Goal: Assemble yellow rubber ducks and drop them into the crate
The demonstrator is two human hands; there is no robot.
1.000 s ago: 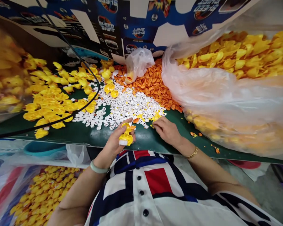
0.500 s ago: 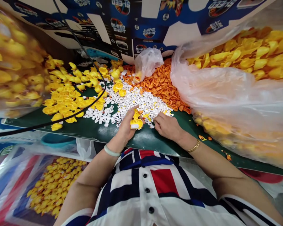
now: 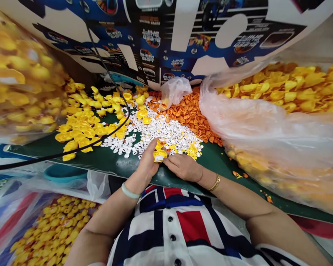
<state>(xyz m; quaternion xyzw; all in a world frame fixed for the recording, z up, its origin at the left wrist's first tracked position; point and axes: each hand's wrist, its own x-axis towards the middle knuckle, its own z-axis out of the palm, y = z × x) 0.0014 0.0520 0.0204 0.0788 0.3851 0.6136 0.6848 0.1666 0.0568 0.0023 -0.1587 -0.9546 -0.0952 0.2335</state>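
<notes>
In my left hand point(image 3: 147, 161) is a hollow yellow plastic duck half point(image 3: 159, 152), its open inside turned up and a white patch showing in it. My right hand point(image 3: 183, 167) comes in from the right with its fingers pinched together at the edge of the duck half; whatever small part they hold is hidden. Just beyond both hands spreads a heap of small white eye pieces point(image 3: 166, 127) with black dots. A few small yellow bits point(image 3: 193, 149) lie among them near my right hand.
Orange beak-like pieces point(image 3: 192, 111) are heaped behind. Yellow duck shells point(image 3: 82, 127) lie at left, crossed by a black cable point(image 3: 100, 140). Large plastic bags of yellow parts stand at left point(image 3: 22, 81) and right point(image 3: 255, 122). Finished-looking ducks point(image 3: 55, 225) fill a bag below the table.
My right hand has moved left from the white pieces to the duck half in my left hand. The left hand keeps its hold. The camera view has tilted up slightly.
</notes>
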